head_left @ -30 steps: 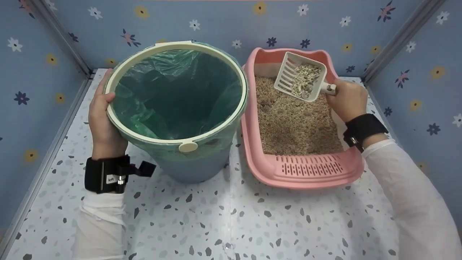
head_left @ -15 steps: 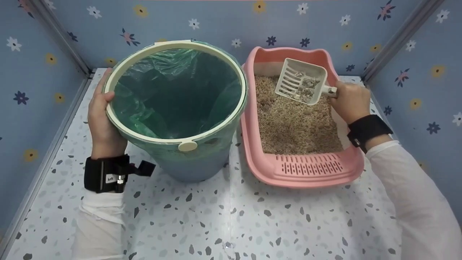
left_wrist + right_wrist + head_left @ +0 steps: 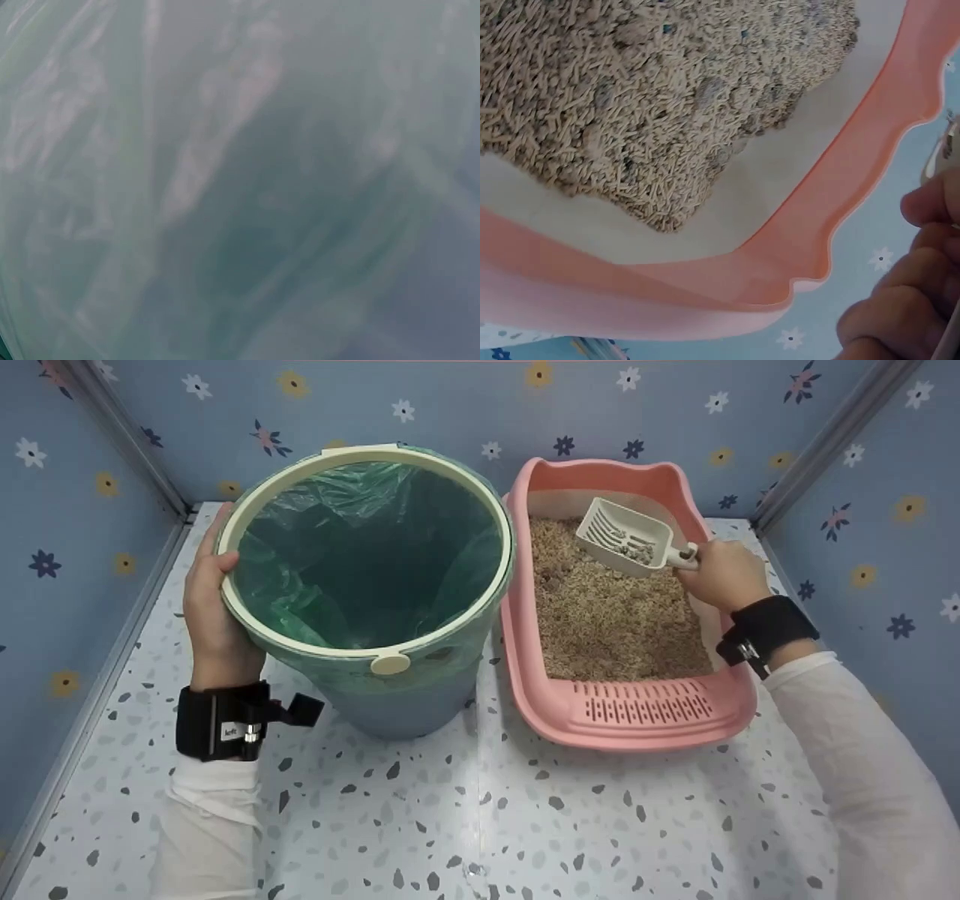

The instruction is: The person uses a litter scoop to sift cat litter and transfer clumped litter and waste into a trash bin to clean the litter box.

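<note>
My right hand [image 3: 727,574] grips the handle of a pale slotted litter scoop [image 3: 637,520] above the pink litter box [image 3: 517,660]. A few grey clumps [image 3: 634,551] lie in the scoop over its slots. Brown pellet litter [image 3: 615,622] covers the box's floor. On the left, my left hand [image 3: 214,607] holds the side of a trash bin [image 3: 405,712], thumb over its cream rim and fingers outside. Green plastic bag film [image 3: 247,225] fills the left wrist view. In the right wrist view, curled fingers [image 3: 900,315] show at the right edge; most of the scoop is out of frame.
A green bag [image 3: 375,562] lines the bin. Blue flower-patterned panels [image 3: 480,405] stand behind and on both sides. The bin and box stand side by side on a white speckled floor [image 3: 480,810], which extends in front of them.
Loose pellets have left the scoop, leaving a few clumps. The scoop has shifted slightly down in view and changed its tilt. The left hand and bin have stayed put.
</note>
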Demonstrator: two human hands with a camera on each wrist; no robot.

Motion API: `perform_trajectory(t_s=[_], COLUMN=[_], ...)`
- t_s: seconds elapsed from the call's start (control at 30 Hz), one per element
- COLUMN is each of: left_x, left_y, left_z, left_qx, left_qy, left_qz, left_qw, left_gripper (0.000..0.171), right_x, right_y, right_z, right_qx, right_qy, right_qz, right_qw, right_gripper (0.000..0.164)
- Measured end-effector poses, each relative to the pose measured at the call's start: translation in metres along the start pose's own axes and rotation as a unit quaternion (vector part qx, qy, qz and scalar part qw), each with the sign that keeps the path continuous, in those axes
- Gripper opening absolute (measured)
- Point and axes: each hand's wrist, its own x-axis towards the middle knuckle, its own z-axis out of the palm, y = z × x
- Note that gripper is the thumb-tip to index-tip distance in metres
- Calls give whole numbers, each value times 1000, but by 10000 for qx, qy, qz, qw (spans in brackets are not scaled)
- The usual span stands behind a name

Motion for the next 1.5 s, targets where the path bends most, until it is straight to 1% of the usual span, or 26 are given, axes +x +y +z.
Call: perform_trajectory(t_s=[0.1,0.2,0.3,0.4,0.47,0.53,0.6,0.7,0.83,0.97,1.03,1.07,1.13,1.2,1.33,1.43,1.5], left_x=[0,0,0,0,0,1,1,1,1,1,1,1,1,1,1,2,2], left_y=[0,-1,-1,-1,-1,-1,-1,-1,0,0,0,0,0,0,-1,-1,-1], left_z=[0,0,0,0,0,0,0,0,0,1,1,1,0,0,0,0,0], left_qx=[-31,-64,-48,-44,-65,-89,-105,-115,-113,-111,-121,-112,-99,-71,-54,-135,-225], left_qy=[5,24,22,12,-3,-10,-14,-12,9,40,58,66,78,89,92,87,79], left_qz=[11,5,12,28,39,44,42,30,8,-35,-56,-62,-74,-68,-61,-53,-53], left_qw=[10000,10000,10000,10000,10000,10000,9999,9999,9999,9999,9999,9999,9999,9999,9999,9999,9997], left_gripper=[54,54,54,54,54,53,53,53,53,53,53,53,53,53,53,53,53], right_x=[2,3,3,2,1,1,0,0,0,0,0,0,0,0,0,0,0], right_y=[-1,-2,-1,-1,-1,0,0,1,2,1,1,1,2,3,5,6,6], right_z=[-5,-9,-12,-14,-15,-16,-17,-18,-18,-17,-15,-14,-13,-12,-13,-15,-17], right_qx=[462,917,1088,1083,1069,1118,1149,1101,817,278,-59,-209,-442,-613,-841,-938,-944], right_qy=[-730,-1408,-1912,-2250,-2393,-2461,-2448,-2304,-1888,-1110,-623,-379,52,445,1123,1460,1527], right_qz=[155,234,193,143,127,102,55,-13,-84,-332,-569,-707,-972,-1251,-1788,-2052,-2121], right_qw=[9961,9855,9753,9682,9650,9627,9627,9668,9786,9929,9964,9966,9943,9893,9738,9632,9606], right_gripper=[31,25,23,23,22,20,19,18,23,31,35,36,37,36,34,38,39])
